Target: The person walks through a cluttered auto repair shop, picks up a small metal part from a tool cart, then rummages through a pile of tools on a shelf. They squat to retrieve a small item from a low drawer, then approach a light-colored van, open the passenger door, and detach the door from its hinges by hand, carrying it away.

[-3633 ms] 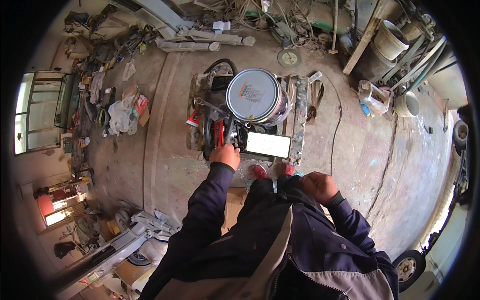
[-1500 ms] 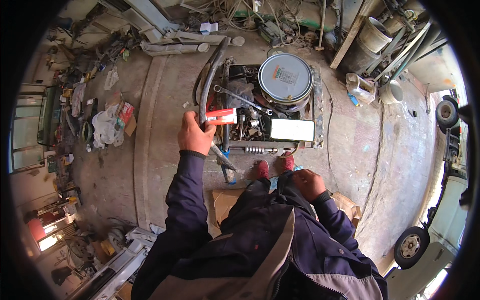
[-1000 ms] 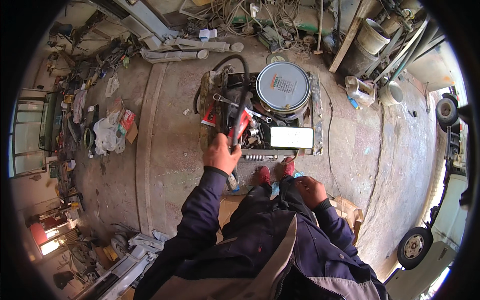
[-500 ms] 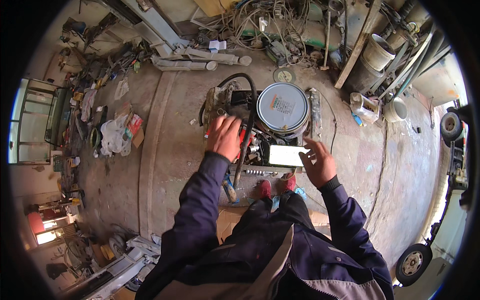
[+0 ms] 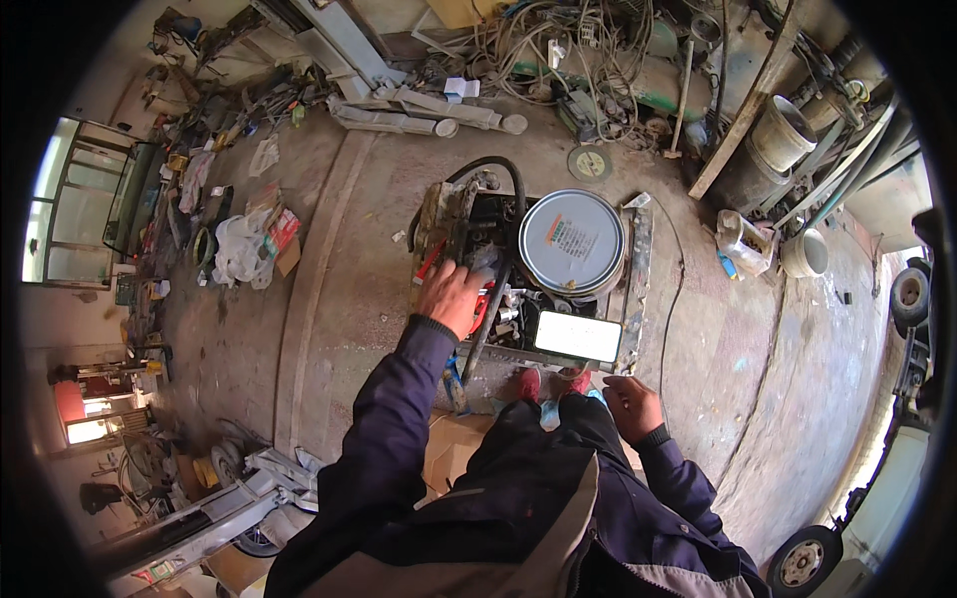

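My left hand is over the left part of a tool cart, palm down, with bent fingers reaching in among the tools. Its fingertips are hidden, so whether it grips anything does not show. Beside it are a red item and a thick black hose arching across the cart. My right hand hangs off the cart's near right corner, fingers loosely bent and apart, nothing visible in them. A phone with a bright white screen lies at the cart's near edge. Behind it stands a round bucket with a grey lid.
Dark metal parts fill the cart beside the phone. A cutting disc lies on the floor beyond. Tangled hoses are heaped at the back; buckets stand at right. Plastic bags lie at left; cardboard is near my feet.
My right hand has drawn back from the phone's right end toward my body. My left hand stays over the same part of the cart. The whole view has shifted slightly.
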Motion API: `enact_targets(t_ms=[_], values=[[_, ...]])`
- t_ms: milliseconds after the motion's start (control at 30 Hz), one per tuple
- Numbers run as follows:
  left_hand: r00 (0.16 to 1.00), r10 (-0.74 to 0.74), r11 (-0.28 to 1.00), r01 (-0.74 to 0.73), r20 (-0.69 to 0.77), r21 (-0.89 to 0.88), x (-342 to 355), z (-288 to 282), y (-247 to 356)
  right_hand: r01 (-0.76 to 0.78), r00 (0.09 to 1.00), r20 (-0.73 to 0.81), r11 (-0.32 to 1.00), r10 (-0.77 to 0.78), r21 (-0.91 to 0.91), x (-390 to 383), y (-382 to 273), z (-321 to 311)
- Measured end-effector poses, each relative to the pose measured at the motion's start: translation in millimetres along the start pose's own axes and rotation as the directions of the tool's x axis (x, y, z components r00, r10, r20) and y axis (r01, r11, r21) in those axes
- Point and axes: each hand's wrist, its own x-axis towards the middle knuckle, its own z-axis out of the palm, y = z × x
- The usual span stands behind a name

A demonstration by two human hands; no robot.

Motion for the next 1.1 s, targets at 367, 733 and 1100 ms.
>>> enact_targets(t_ms=[367,733,1100], values=[[0.978,-0.204,0.976,0.206,0.039,-0.071,-43,-11,32,-0.081,0.99,-0.122,0.994,0.071,-0.075,17,31,-34],[0.999,-0.003,0.97,0.015,0.052,-0.242,-49,14,29,-0.195,0.962,-0.173,0.976,0.21,0.097,9,-33,39],[0.997,0.073,0.944,-0.079,-0.032,-0.321,-63,10,19,-0.119,0.978,-0.18,0.992,0.109,-0.046,21,-84,81]])
